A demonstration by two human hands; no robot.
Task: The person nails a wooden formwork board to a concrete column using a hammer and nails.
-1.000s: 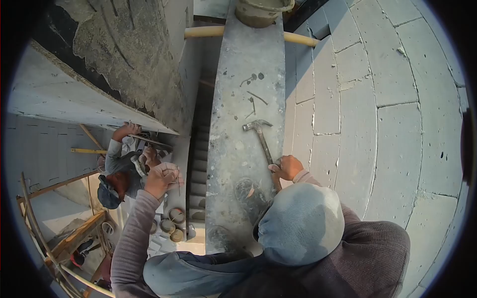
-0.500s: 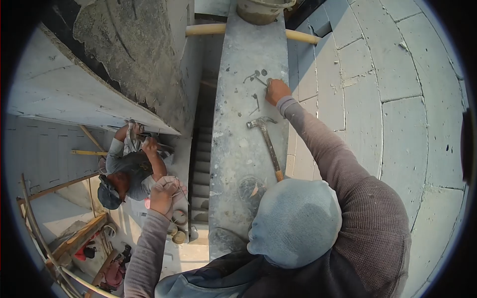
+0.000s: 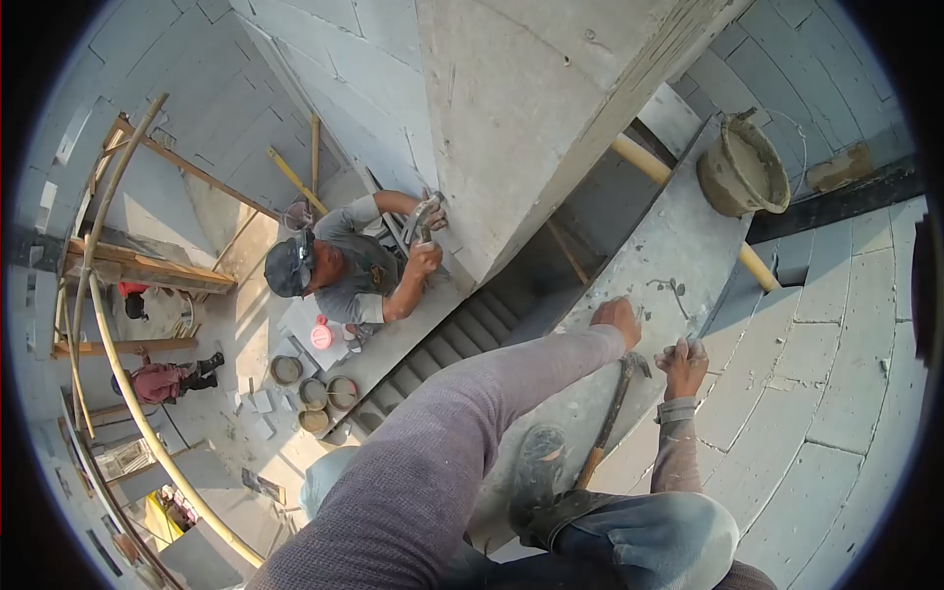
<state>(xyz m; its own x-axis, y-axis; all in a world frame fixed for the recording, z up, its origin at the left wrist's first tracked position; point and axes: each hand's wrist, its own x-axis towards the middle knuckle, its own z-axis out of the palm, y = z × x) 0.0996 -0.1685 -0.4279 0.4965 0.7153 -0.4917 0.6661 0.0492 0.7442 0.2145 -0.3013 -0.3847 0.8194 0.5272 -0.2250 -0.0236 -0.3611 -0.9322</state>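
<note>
A long grey plank point(image 3: 703, 246) runs away from me. My left hand point(image 3: 617, 323) is low over its left part, fingers curled closed; whatever they hold is hidden. Off the plank's right edge is my right hand point(image 3: 683, 364), raised with bent fingers pinched together; anything in them is too small to make out. A claw hammer point(image 3: 606, 418) with a wooden handle lies on the plank just below both hands, touched by neither. Farther up the plank lie a few small dark, thin pieces point(image 3: 672, 287), perhaps nails.
A mortar-smeared bucket point(image 3: 739, 167) stands at the plank's far end. To its left a stairwell point(image 3: 442, 354) drops away. Below, a co-worker point(image 3: 339, 258) in a cap works at the wall near several small buckets point(image 3: 313, 393). A block wall point(image 3: 787, 433) borders the right side.
My view has swung left. My left hand has come from over the drop to the plank. My right hand has lifted off the plank and drawn back beside it. The hammer still lies there.
</note>
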